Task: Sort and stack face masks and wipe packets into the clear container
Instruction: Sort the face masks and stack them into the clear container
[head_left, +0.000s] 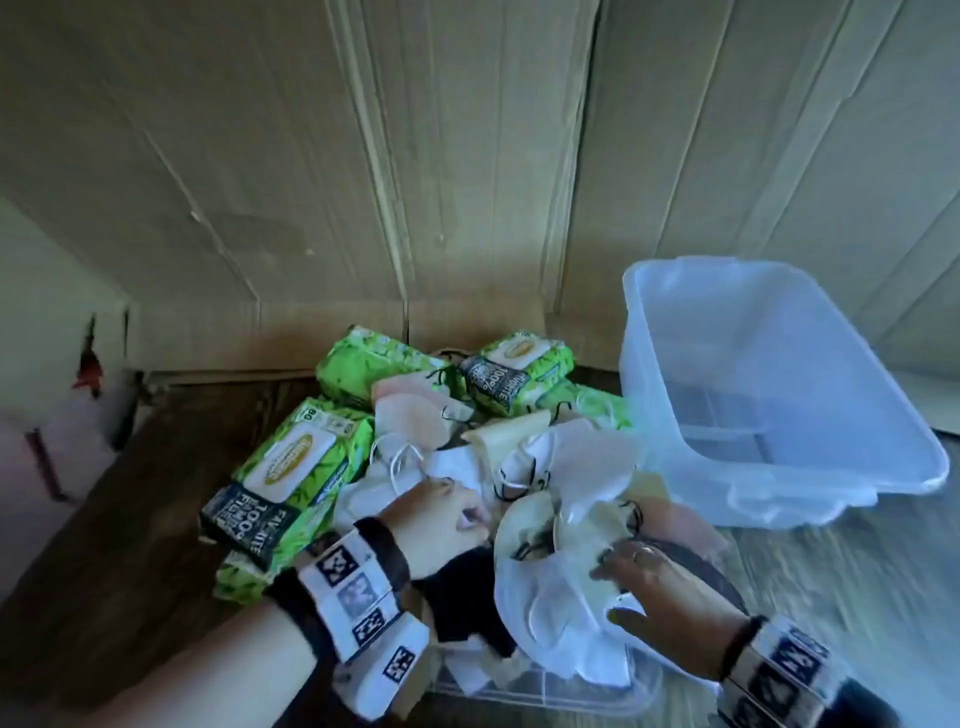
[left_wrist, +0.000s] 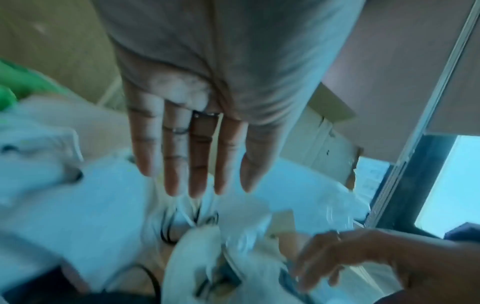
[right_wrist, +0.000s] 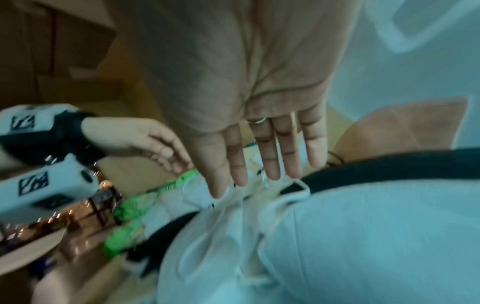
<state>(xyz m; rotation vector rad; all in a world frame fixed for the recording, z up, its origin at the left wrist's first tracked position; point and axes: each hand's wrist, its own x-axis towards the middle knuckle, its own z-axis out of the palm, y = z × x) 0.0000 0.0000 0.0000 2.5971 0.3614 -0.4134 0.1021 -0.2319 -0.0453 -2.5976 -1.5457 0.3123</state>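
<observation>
Head view first: the clear container (head_left: 769, 395) sits at the right of the bench (head_left: 119, 519), nothing in it yet. Beside it lies the mixed heap, green wipe packets (head_left: 291, 467) at its left and back, face masks (head_left: 545, 587) tangled in front. Left hand (head_left: 441, 519) and right hand (head_left: 660, 587) both rest flat-fingered on masks, each grip wide, holding nothing. Looped ear straps could snag, so lifting one mask may drag others off the pile
</observation>
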